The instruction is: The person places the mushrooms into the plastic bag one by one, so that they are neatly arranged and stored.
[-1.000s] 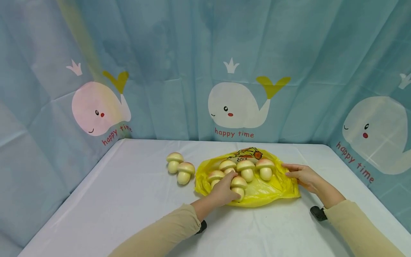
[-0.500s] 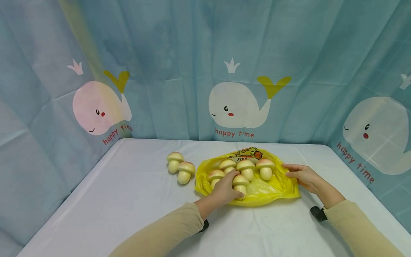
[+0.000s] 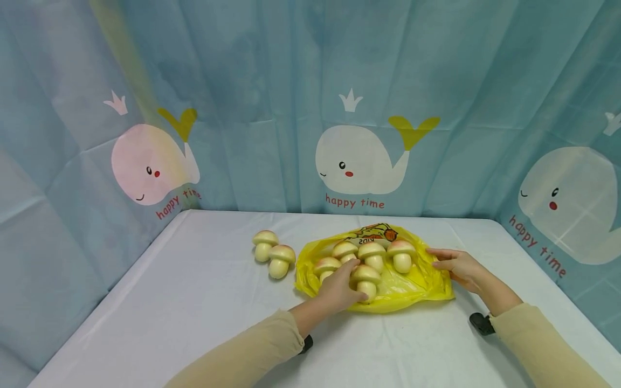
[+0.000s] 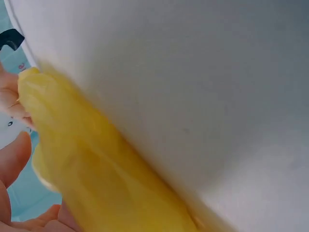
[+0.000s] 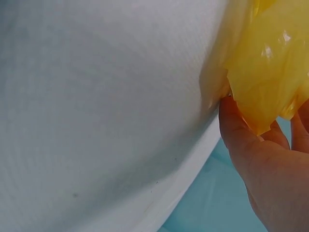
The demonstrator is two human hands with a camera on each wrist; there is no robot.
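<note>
One mushroom was gripped by the left hand at the front of the yellow bag, whose right edge was pinched by the right hand. Four more mushrooms were held in the bag; two others were set left of it on the worktop. Reversed lettering, apparently "KIDS", was printed on its far side, and red "happy time" on the curtain behind it

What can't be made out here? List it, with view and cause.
Head: part of the stem of the leftmost mushroom in the yellow bag, behind the left hand.
Head: the rightmost printed whale, its tail cut off by the edge.
Right wrist: much of that bag, cut off by the edge.
</note>
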